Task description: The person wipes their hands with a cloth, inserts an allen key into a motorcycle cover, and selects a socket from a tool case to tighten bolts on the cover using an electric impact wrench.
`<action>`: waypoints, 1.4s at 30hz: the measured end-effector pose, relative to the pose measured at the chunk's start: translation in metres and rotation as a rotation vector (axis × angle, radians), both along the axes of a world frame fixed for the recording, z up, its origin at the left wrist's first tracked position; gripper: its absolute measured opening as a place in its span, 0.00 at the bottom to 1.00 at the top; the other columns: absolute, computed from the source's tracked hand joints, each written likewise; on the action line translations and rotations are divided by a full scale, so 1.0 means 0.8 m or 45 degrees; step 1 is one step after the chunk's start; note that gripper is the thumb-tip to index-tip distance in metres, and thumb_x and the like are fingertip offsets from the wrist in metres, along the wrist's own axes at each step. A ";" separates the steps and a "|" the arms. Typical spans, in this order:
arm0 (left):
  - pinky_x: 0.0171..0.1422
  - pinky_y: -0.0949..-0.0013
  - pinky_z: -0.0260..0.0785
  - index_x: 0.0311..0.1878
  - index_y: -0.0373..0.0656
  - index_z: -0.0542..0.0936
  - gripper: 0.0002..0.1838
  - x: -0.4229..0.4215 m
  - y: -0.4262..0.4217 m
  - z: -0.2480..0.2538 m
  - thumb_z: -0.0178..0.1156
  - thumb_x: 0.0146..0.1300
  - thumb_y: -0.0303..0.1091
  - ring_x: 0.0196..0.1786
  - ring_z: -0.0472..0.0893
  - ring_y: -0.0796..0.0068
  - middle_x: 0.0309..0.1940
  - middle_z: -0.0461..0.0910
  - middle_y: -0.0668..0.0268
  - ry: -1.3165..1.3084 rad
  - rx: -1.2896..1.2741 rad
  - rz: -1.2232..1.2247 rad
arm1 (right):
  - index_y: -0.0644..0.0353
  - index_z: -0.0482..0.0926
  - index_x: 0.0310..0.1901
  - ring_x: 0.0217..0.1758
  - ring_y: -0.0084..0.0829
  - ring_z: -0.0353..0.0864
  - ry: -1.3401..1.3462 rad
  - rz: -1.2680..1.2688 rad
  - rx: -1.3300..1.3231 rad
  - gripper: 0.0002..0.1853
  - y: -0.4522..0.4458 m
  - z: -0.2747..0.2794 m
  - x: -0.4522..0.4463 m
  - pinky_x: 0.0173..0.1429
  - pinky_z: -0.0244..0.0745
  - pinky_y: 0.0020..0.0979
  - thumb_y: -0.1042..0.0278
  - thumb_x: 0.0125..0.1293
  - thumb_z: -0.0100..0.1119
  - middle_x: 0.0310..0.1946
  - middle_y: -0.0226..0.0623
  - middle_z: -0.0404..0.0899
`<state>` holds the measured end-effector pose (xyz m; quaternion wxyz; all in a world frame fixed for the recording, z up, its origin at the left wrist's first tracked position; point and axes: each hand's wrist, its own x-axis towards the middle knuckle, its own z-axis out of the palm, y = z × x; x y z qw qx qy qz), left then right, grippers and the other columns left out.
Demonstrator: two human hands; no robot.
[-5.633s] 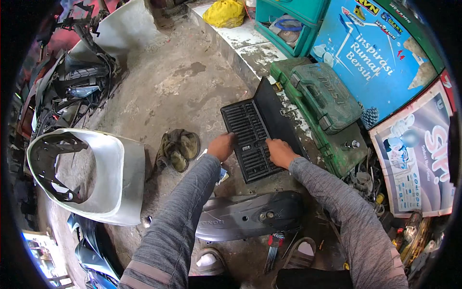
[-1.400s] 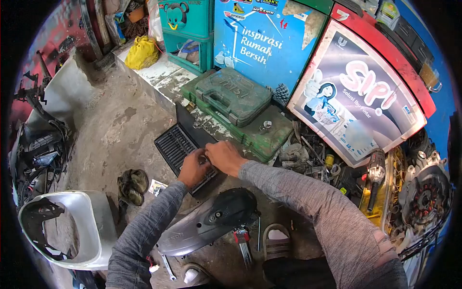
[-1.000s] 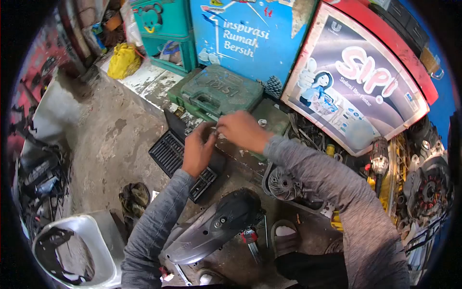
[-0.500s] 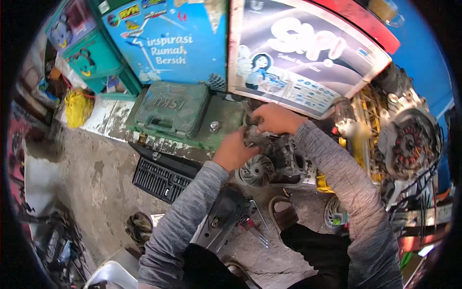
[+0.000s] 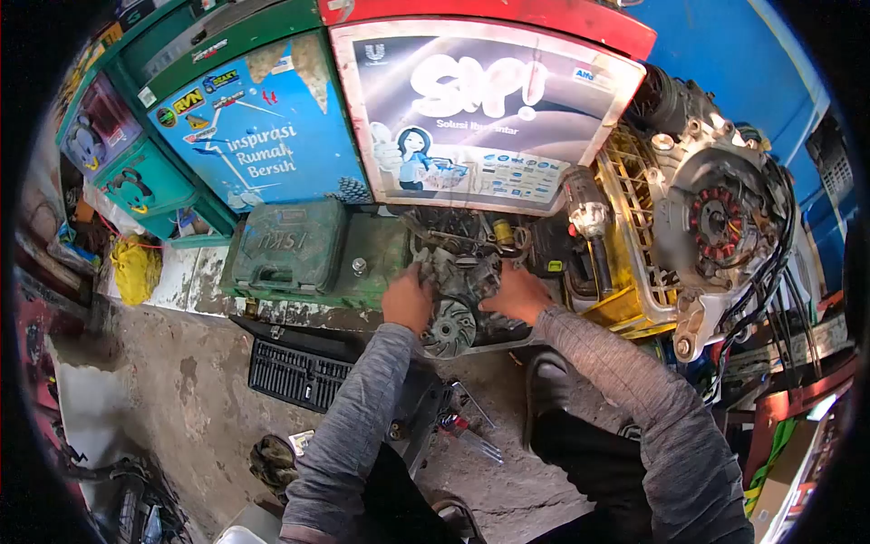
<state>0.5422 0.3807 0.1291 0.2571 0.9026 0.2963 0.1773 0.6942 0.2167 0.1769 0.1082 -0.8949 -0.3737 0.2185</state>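
Observation:
My left hand (image 5: 410, 299) is closed at the left side of a grey metal engine part (image 5: 440, 269), its fingertips partly hidden. On the right, my right hand (image 5: 517, 294) curls its fingers and thumb around another grey metal engine part (image 5: 480, 279). A finned metal fan wheel (image 5: 450, 328) lies between my hands, nearer to me. These parts sit in a shallow tray (image 5: 494, 345) crowded with dark metal pieces, at the edge of the low bench.
A green tool case (image 5: 288, 247) and a small socket (image 5: 359, 266) stand on the left bench. Below is an open socket set (image 5: 294, 370). To the right are an impact wrench (image 5: 591, 218), a yellow crate (image 5: 639, 281) and a large engine (image 5: 716, 218). Screwdrivers (image 5: 471, 437) lie on the floor.
My hands have moved apart and lower over the tray; before, they were close together above the parts. The view has shifted, showing more of the crate and impact wrench.

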 end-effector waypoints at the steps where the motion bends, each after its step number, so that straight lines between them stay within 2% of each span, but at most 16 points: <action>1: 0.50 0.50 0.74 0.62 0.38 0.72 0.25 0.002 -0.002 0.000 0.60 0.62 0.34 0.46 0.81 0.44 0.47 0.80 0.44 0.008 -0.006 -0.016 | 0.80 0.58 0.66 0.46 0.51 0.83 0.085 -0.081 0.020 0.52 -0.002 0.004 -0.009 0.52 0.78 0.44 0.51 0.48 0.72 0.38 0.54 0.83; 3: 0.52 0.48 0.71 0.55 0.38 0.77 0.20 0.010 -0.001 0.004 0.61 0.60 0.36 0.48 0.80 0.44 0.46 0.81 0.46 -0.127 -0.101 0.098 | 0.79 0.55 0.68 0.44 0.50 0.84 0.175 -0.151 0.000 0.52 -0.001 0.004 -0.012 0.50 0.79 0.43 0.56 0.48 0.71 0.37 0.54 0.83; 9: 0.48 0.47 0.71 0.52 0.36 0.79 0.18 0.019 0.002 0.036 0.60 0.63 0.38 0.43 0.81 0.41 0.40 0.82 0.44 -0.294 -0.060 0.138 | 0.79 0.64 0.63 0.39 0.44 0.84 0.219 -0.336 0.194 0.44 -0.003 0.006 0.019 0.47 0.79 0.39 0.58 0.49 0.71 0.37 0.55 0.83; 11: 0.46 0.47 0.72 0.51 0.35 0.80 0.18 0.024 0.007 0.041 0.60 0.64 0.39 0.41 0.81 0.41 0.37 0.82 0.44 -0.361 -0.061 0.178 | 0.72 0.77 0.50 0.49 0.40 0.83 0.372 -0.535 0.383 0.30 0.001 0.060 0.011 0.53 0.75 0.36 0.63 0.47 0.72 0.48 0.53 0.81; 12: 0.46 0.48 0.72 0.50 0.35 0.80 0.18 0.025 0.012 0.042 0.59 0.64 0.40 0.41 0.82 0.41 0.37 0.82 0.43 -0.497 -0.076 0.243 | 0.72 0.77 0.50 0.49 0.40 0.83 0.376 -0.536 0.379 0.30 0.003 0.050 0.023 0.53 0.75 0.36 0.63 0.47 0.72 0.48 0.53 0.81; 14: 0.43 0.54 0.73 0.50 0.31 0.79 0.21 0.021 0.016 0.068 0.60 0.65 0.43 0.40 0.82 0.42 0.35 0.81 0.41 -0.655 -0.119 0.317 | 0.74 0.78 0.45 0.38 0.39 0.82 0.262 -0.485 0.662 0.27 0.010 0.027 0.055 0.45 0.75 0.38 0.60 0.49 0.71 0.33 0.48 0.82; 15: 0.43 0.54 0.73 0.50 0.31 0.79 0.21 0.019 0.020 0.083 0.60 0.65 0.43 0.40 0.82 0.42 0.35 0.81 0.41 -0.654 -0.114 0.319 | 0.74 0.78 0.45 0.38 0.39 0.82 0.266 -0.482 0.665 0.27 0.015 0.039 0.059 0.45 0.75 0.38 0.60 0.49 0.71 0.33 0.48 0.82; 17: 0.41 0.59 0.73 0.49 0.29 0.79 0.22 0.015 0.031 0.099 0.61 0.66 0.43 0.36 0.84 0.53 0.34 0.83 0.45 -0.881 -0.207 0.342 | 0.70 0.81 0.38 0.35 0.35 0.81 0.392 -0.382 0.691 0.21 0.017 0.083 0.057 0.40 0.73 0.36 0.60 0.48 0.70 0.30 0.44 0.81; 18: 0.41 0.59 0.73 0.49 0.29 0.79 0.22 0.015 0.039 0.098 0.61 0.66 0.43 0.36 0.84 0.53 0.34 0.83 0.45 -0.871 -0.209 0.348 | 0.72 0.80 0.42 0.36 0.32 0.80 0.370 -0.382 0.681 0.21 0.021 0.102 0.055 0.40 0.72 0.33 0.64 0.50 0.69 0.33 0.43 0.81; 19: 0.41 0.61 0.73 0.49 0.30 0.79 0.21 0.017 0.050 0.100 0.61 0.66 0.43 0.35 0.83 0.60 0.33 0.83 0.48 -1.014 -0.382 0.370 | 0.73 0.78 0.46 0.36 0.29 0.79 0.342 -0.378 0.676 0.22 0.027 0.117 0.053 0.40 0.72 0.30 0.68 0.51 0.67 0.36 0.41 0.82; 20: 0.40 0.64 0.73 0.49 0.30 0.79 0.21 0.018 0.056 0.100 0.61 0.67 0.42 0.34 0.83 0.66 0.33 0.84 0.52 -1.159 -0.555 0.389 | 0.71 0.80 0.41 0.32 0.27 0.80 0.320 -0.374 0.801 0.16 0.031 0.125 0.053 0.37 0.73 0.28 0.69 0.52 0.65 0.32 0.38 0.82; 23: 0.40 0.66 0.73 0.49 0.31 0.80 0.20 0.009 0.055 0.121 0.60 0.68 0.42 0.34 0.81 0.74 0.33 0.84 0.57 -1.202 -0.466 0.363 | 0.68 0.81 0.39 0.30 0.26 0.80 0.633 -0.350 0.923 0.13 0.041 0.152 0.072 0.36 0.73 0.26 0.69 0.55 0.63 0.31 0.38 0.83; 24: 0.40 0.66 0.73 0.49 0.31 0.80 0.20 0.006 0.055 0.124 0.60 0.68 0.42 0.34 0.81 0.74 0.33 0.84 0.57 -1.203 -0.463 0.367 | 0.70 0.81 0.33 0.25 0.26 0.77 0.614 -0.338 1.005 0.10 0.045 0.163 0.074 0.28 0.70 0.29 0.70 0.54 0.61 0.28 0.37 0.81; 31: 0.41 0.66 0.74 0.49 0.31 0.80 0.19 -0.006 0.051 0.129 0.59 0.68 0.41 0.34 0.83 0.71 0.33 0.84 0.55 -1.003 -0.295 0.322 | 0.71 0.81 0.34 0.28 0.29 0.81 0.659 -0.379 1.001 0.10 0.034 0.210 0.058 0.32 0.74 0.32 0.71 0.54 0.62 0.30 0.40 0.82; 39: 0.45 0.62 0.74 0.52 0.31 0.79 0.22 0.002 0.051 0.093 0.60 0.66 0.42 0.38 0.85 0.61 0.35 0.84 0.50 -0.843 -0.393 0.231 | 0.68 0.79 0.40 0.35 0.28 0.80 0.474 -0.293 0.655 0.13 0.017 0.155 0.066 0.41 0.74 0.30 0.70 0.55 0.62 0.35 0.37 0.81; 42: 0.40 0.69 0.74 0.51 0.31 0.79 0.22 -0.004 0.042 0.090 0.60 0.69 0.44 0.36 0.83 0.73 0.35 0.84 0.56 -0.646 -0.236 0.146 | 0.69 0.76 0.45 0.41 0.32 0.81 0.454 -0.335 0.534 0.18 0.002 0.111 0.047 0.46 0.75 0.31 0.72 0.53 0.64 0.39 0.43 0.81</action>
